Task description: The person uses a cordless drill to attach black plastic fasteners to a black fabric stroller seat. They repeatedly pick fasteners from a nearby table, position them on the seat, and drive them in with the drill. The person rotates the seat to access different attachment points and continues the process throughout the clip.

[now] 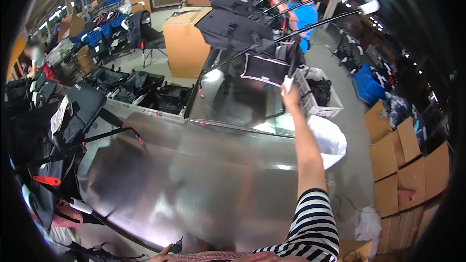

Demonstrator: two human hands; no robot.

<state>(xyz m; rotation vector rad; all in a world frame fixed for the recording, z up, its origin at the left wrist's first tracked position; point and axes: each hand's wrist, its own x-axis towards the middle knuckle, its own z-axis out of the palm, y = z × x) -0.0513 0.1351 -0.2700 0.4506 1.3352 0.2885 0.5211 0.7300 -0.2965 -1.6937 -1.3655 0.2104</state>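
My right arm reaches far across the metal table (194,174). At its end my right hand (291,98) is closed round the white grip (288,83) of a black stroller frame. Beside that grip hangs a black fabric panel (264,69) with a pale border, and a black padded stroller seat (236,30) lies behind it. Low at the front edge, my left hand (162,255) shows only in part, closed on a dark power screwdriver (175,248) whose bit points up. Its fingers are mostly hidden.
Another black stroller (82,104) stands at the table's left. Behind the table are black fabric parts (128,85) and a large cardboard box (187,43). A white crate (327,111), a white bag (332,140) and cartons (410,170) stand right. A blue-shirted person (306,17) works beyond.
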